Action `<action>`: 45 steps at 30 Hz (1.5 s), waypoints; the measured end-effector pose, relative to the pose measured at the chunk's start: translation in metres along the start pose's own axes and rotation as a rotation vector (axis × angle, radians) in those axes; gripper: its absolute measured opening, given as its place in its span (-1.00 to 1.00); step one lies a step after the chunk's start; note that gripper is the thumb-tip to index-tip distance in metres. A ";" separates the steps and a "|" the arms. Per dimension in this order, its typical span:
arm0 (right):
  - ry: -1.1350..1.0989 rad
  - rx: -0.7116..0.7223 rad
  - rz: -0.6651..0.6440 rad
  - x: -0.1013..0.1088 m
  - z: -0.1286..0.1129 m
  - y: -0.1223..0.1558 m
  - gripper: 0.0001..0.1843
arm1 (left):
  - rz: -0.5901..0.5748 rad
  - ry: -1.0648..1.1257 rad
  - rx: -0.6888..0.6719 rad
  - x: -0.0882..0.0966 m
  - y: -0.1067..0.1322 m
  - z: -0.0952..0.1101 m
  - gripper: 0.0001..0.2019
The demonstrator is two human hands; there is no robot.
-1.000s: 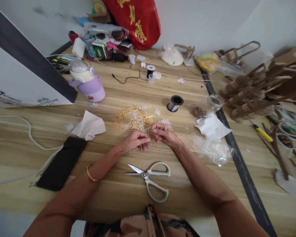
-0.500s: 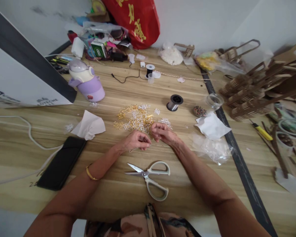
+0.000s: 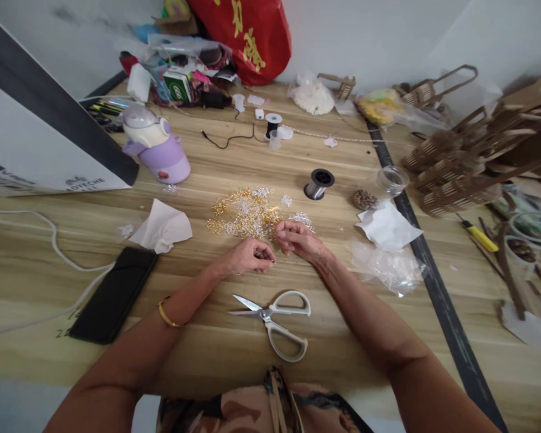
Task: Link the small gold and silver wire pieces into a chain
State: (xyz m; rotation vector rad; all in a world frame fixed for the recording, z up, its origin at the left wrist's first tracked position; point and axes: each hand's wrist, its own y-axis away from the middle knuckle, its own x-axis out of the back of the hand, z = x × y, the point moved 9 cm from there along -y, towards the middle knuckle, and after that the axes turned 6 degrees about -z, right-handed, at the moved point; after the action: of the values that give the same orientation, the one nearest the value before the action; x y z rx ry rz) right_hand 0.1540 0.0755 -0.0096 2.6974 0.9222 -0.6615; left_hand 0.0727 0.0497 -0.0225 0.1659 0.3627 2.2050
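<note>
A heap of small gold and silver metal findings (image 3: 246, 218) lies on the wooden table, loosely spread. Just in front of it my left hand (image 3: 250, 255) is closed in a pinch, a tiny shiny bit showing at its fingertips, too small to name. My right hand (image 3: 300, 239) has its fingers curled and pressed together at the heap's near right edge; whatever they hold is hidden. The two hands are close but apart. Nearer my body, scissors (image 3: 265, 314) with pale handles lie with their blades spread.
A spool of fine wire (image 3: 318, 184) stands behind the right hand. To the left are a crumpled white paper (image 3: 165, 227), a black phone (image 3: 112, 294) and a purple bottle (image 3: 162, 153). Clear plastic bags (image 3: 390, 264), a jar (image 3: 391, 180) and brown woven baskets (image 3: 460, 159) occupy the right.
Both hands keep nearly the same place and pinched shape, with only slight finger movement. The whole view has shifted a little.
</note>
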 end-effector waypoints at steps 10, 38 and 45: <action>-0.004 0.008 -0.018 0.000 0.001 0.000 -0.76 | 0.006 -0.044 -0.015 0.000 0.001 0.002 -0.78; 0.006 -0.019 0.012 -0.001 0.000 0.000 -0.72 | -0.008 -0.010 -0.030 0.002 0.001 0.004 -0.68; 0.011 -0.022 0.009 0.000 0.001 0.000 -0.73 | -0.009 -0.002 -0.023 0.003 0.002 0.004 -0.68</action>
State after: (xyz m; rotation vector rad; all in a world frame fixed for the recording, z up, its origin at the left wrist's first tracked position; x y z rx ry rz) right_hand 0.1539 0.0753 -0.0106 2.6870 0.9138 -0.6317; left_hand 0.0707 0.0515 -0.0179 0.1530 0.3358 2.1990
